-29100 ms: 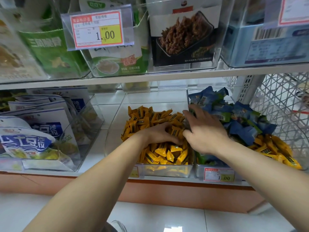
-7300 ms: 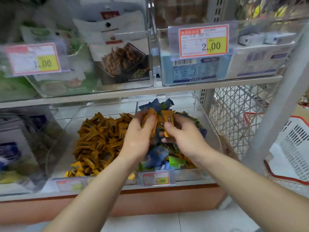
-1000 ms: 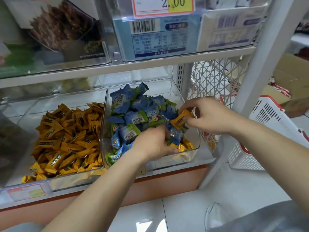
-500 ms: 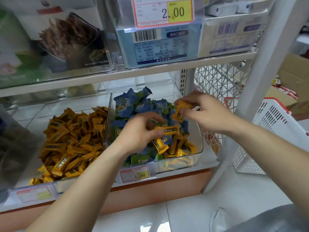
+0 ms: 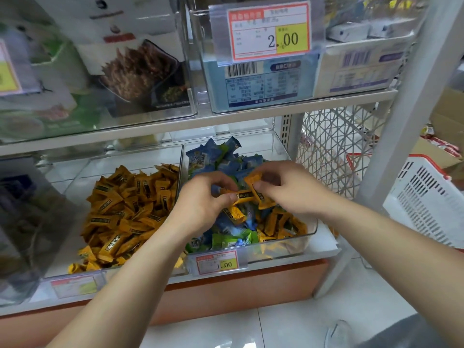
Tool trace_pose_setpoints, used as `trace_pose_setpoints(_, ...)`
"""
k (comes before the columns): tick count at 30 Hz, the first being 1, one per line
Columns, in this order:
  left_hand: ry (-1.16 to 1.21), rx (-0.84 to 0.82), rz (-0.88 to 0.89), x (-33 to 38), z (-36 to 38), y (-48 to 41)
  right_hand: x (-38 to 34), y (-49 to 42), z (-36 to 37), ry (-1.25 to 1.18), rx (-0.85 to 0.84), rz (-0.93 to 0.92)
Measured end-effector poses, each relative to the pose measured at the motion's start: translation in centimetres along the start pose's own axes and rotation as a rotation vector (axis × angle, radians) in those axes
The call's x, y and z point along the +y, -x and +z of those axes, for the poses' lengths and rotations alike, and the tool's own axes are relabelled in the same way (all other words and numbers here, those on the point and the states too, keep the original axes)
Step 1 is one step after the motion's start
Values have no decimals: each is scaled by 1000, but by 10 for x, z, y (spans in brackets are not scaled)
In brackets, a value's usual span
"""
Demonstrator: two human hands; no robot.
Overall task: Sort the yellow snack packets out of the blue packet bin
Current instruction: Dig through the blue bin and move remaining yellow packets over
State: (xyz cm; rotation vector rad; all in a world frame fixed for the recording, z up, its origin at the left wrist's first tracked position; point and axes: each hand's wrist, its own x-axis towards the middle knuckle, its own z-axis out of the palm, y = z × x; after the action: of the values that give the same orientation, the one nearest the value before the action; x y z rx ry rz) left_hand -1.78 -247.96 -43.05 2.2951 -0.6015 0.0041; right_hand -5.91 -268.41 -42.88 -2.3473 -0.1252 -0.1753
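A clear bin [image 5: 296,156] on the lower shelf holds blue and green packets [image 5: 216,159] at the back and several yellow packets [image 5: 278,222] at its front right. Both hands hover over its middle. My left hand [image 5: 203,202] pinches a bunch of yellow packets [image 5: 242,197]. My right hand [image 5: 293,187] grips a yellow packet [image 5: 253,178] and touches the bunch, so the two hands meet. To the left stands a second clear bin [image 5: 82,169] heaped with yellow packets [image 5: 130,209].
An upper shelf [image 5: 226,116] with boxed goods and a 2.00 price tag [image 5: 270,31] hangs close above the bins. A white post [image 5: 401,116] and mesh panel [image 5: 334,151] close off the right side. A white basket [image 5: 424,202] stands on the floor at right.
My right hand has come left and down with its yellow packet until it meets my left hand. My left hand still holds its yellow packets above the blue bin.
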Motion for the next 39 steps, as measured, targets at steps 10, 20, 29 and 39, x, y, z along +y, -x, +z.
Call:
trace_pose_setpoints(10,525,117,-175,-2,-24,16,-27,-5,20,-523,-39,112)
trace_pose_setpoints(20,710,434,-311,-16,-15,19,-53,-13,58,-624,-88,176)
trace_pose_setpoints(29,625,444,-277,-26,-20,17,-64,-20,60,-558,-136,87)
trace_pose_setpoints(39,395,220,-129,-34,-36,20,-67,-23,75,-128,-66,-29)
